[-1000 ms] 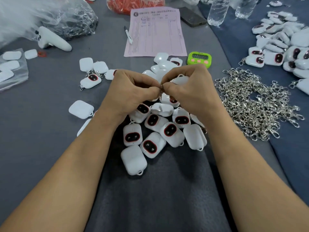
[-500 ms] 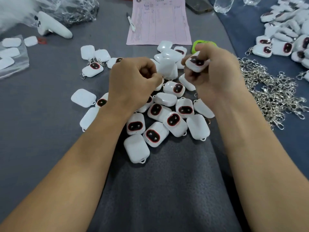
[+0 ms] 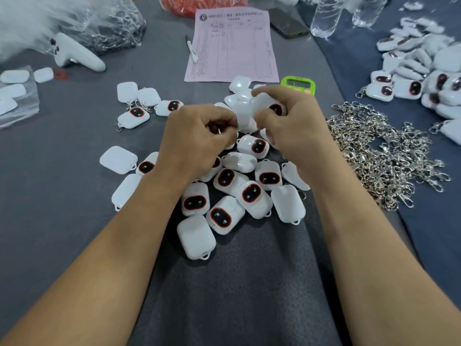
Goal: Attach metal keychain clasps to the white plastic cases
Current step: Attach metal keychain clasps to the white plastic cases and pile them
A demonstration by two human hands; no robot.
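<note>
My right hand (image 3: pixel 296 136) grips a white plastic case (image 3: pixel 268 104) with a red-ringed dark window, lifted above the heap. Close on its left, my left hand (image 3: pixel 197 141) is curled into a fist and pinches a small metal clasp (image 3: pixel 219 131), of which only a pale glint shows. Under both hands lies a heap of white cases (image 3: pixel 225 216) on the grey cloth, some window-up and some face down. A tangled pile of silver keychain clasps (image 3: pixel 384 156) lies to the right. Cases with clasps on them lie at the left (image 3: pixel 133 117) and far right (image 3: pixel 411 89).
Behind the heap are a pink paper form (image 3: pixel 232 43) with a pen (image 3: pixel 192 49), a green timer (image 3: pixel 298 82), a phone (image 3: pixel 289 23) and clear bottles (image 3: pixel 325 16). A white handheld device (image 3: pixel 74 56) and plastic bags (image 3: pixel 109 23) sit at the back left.
The hands came apart after pinching together; the right hand lifted a case away to the right, then swung back toward the left fist. The camera view shifted slightly.
</note>
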